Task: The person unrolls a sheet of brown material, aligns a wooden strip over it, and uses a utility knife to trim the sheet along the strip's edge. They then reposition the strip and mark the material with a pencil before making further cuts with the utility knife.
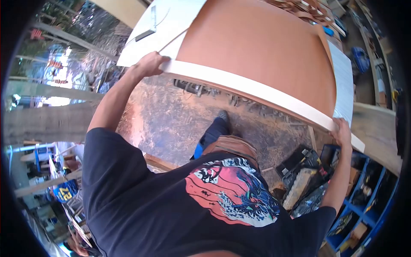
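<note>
A long white strip (248,85) runs along the near edge of a brown sheet (261,38). My left hand (150,64) is closed at the strip's left end, its thumb on top and the other fingers partly hidden. Near the strip's right end, my right hand (341,130) grips it, with a short length sticking out past the fingers. Beneath the brown sheet, white board (171,17) shows at the left, and another pale panel (342,77) shows at the right. A metal square (147,33) lies on the left white part.
Below the work surface is a dusty floor (167,124), with a power tool (188,86) under the near edge. Tool cases (302,165) and a blue compartmented shelf (364,192) stand at lower right. Curled brown offcuts (299,9) lie at the far side. Wooden rails (51,122) cross at left.
</note>
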### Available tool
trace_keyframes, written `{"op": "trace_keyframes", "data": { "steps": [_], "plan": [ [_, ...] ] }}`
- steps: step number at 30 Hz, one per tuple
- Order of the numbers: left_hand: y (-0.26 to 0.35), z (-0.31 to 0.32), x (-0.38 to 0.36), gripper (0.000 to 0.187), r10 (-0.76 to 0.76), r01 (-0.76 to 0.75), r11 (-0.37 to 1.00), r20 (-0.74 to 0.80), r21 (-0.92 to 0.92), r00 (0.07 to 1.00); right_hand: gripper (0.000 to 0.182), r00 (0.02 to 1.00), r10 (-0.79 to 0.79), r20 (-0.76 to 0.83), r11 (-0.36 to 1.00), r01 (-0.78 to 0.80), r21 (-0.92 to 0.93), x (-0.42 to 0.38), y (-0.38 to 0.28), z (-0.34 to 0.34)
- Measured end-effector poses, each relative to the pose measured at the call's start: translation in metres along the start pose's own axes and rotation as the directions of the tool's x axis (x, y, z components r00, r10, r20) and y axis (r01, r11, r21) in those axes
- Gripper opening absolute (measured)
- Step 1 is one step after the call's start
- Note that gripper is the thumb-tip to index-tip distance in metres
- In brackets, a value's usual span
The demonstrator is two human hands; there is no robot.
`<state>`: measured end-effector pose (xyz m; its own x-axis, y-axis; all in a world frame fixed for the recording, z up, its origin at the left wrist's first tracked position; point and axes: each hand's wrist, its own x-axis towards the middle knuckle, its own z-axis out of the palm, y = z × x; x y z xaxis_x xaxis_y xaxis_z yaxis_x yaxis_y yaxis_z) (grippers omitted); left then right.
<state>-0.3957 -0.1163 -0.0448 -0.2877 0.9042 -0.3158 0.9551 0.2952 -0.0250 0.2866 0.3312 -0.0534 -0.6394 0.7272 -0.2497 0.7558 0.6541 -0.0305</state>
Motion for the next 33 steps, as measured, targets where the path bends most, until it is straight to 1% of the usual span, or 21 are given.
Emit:
{"op": "trace_keyframes", "data": {
  "steps": [1, 3, 6, 8, 9, 10, 11, 12, 13, 14, 15, 16, 17, 18, 20, 24, 29, 33],
  "plan": [
    [0.000, 0.001, 0.002, 0.061, 0.006, -0.006, 1.000, -0.001, 0.004, 1.000, 0.070, 1.000, -0.017, -0.001, 1.000, 0.017, 0.003, 0.000, -0.005, -0.003],
    [-0.002, 0.000, 0.001, 0.062, 0.014, -0.014, 1.000, -0.003, 0.006, 1.000, 0.072, 0.998, 0.053, 0.019, 0.998, -0.053, -0.027, 0.000, -0.013, -0.007],
    [0.001, 0.000, 0.002, 0.062, -0.016, 0.015, 0.999, 0.032, 0.045, 0.999, 0.073, 1.000, 0.030, -0.001, 0.999, -0.030, -0.024, -0.001, -0.015, -0.008],
    [-0.003, 0.002, 0.003, 0.058, -0.020, 0.020, 1.000, 0.019, 0.007, 1.000, 0.072, 1.000, 0.009, -0.008, 1.000, -0.010, -0.025, 0.001, -0.010, -0.003],
    [-0.008, 0.006, 0.002, 0.055, -0.013, 0.013, 0.999, -0.004, 0.034, 1.000, 0.072, 1.000, 0.021, -0.004, 0.999, -0.021, -0.033, 0.004, -0.004, 0.001],
    [-0.015, 0.013, 0.002, 0.052, 0.015, -0.013, 0.998, -0.033, 0.054, 0.999, 0.066, 1.000, 0.013, -0.010, 0.998, -0.014, -0.061, 0.005, -0.005, 0.002],
    [-0.013, 0.012, -0.002, 0.049, 0.000, 0.002, 1.000, -0.066, 0.026, 0.998, 0.059, 1.000, -0.025, -0.004, 0.993, 0.024, -0.112, 0.016, 0.014, 0.019],
    [-0.009, 0.008, 0.004, 0.052, -0.043, 0.043, 0.999, 0.002, 0.017, 0.999, 0.057, 0.996, -0.078, -0.040, 0.982, 0.070, -0.175, 0.026, 0.039, 0.040],
    [-0.017, 0.017, 0.011, 0.057, -0.006, 0.005, 1.000, -0.021, -0.023, 1.000, 0.057, 0.999, -0.043, 0.014, 0.981, 0.044, -0.187, 0.017, 0.020, 0.019],
    [-0.025, 0.020, 0.014, 0.061, 0.081, -0.081, 0.997, -0.039, 0.006, 0.996, 0.056, 0.999, -0.034, 0.004, 0.989, 0.034, -0.146, 0.012, 0.010, 0.010],
    [-0.023, 0.019, 0.014, 0.064, 0.094, -0.095, 0.995, -0.054, -0.023, 0.994, 0.059, 0.999, -0.027, 0.017, 0.991, 0.029, -0.130, 0.006, 0.000, -0.001],
    [-0.014, 0.010, 0.011, 0.066, 0.076, -0.076, 0.997, -0.039, -0.011, 0.996, 0.059, 1.000, -0.022, -0.005, 0.992, 0.021, -0.124, 0.001, -0.002, -0.004],
    [-0.013, 0.009, 0.011, 0.066, 0.059, -0.060, 0.997, -0.017, -0.042, 0.998, 0.059, 0.999, -0.038, -0.027, 0.993, 0.035, -0.110, -0.002, -0.003, -0.004],
    [-0.012, 0.007, 0.009, 0.064, 0.070, -0.071, 0.997, -0.015, -0.042, 0.997, 0.059, 0.999, -0.023, -0.030, 0.993, 0.019, -0.113, -0.005, -0.005, -0.005],
    [-0.013, 0.008, 0.007, 0.064, 0.079, -0.080, 0.996, -0.021, -0.038, 0.997, 0.063, 0.999, 0.014, 0.036, 0.994, -0.010, -0.105, -0.004, -0.010, -0.010],
    [-0.012, 0.009, 0.009, 0.064, 0.089, -0.089, 0.996, -0.015, -0.022, 0.996, 0.062, 0.999, 0.025, 0.038, 0.994, -0.021, -0.104, -0.005, -0.013, -0.011],
    [-0.019, 0.014, 0.012, 0.063, 0.096, -0.096, 0.995, -0.019, -0.025, 0.995, 0.063, 0.996, -0.014, 0.084, 0.987, 0.027, -0.156, -0.001, -0.007, -0.013],
    [-0.018, 0.012, 0.011, 0.063, 0.087, -0.087, 0.996, -0.008, -0.018, 0.996, 0.062, 0.992, 0.001, 0.124, 0.981, 0.023, -0.192, 0.003, -0.013, -0.021]
  ]
}}
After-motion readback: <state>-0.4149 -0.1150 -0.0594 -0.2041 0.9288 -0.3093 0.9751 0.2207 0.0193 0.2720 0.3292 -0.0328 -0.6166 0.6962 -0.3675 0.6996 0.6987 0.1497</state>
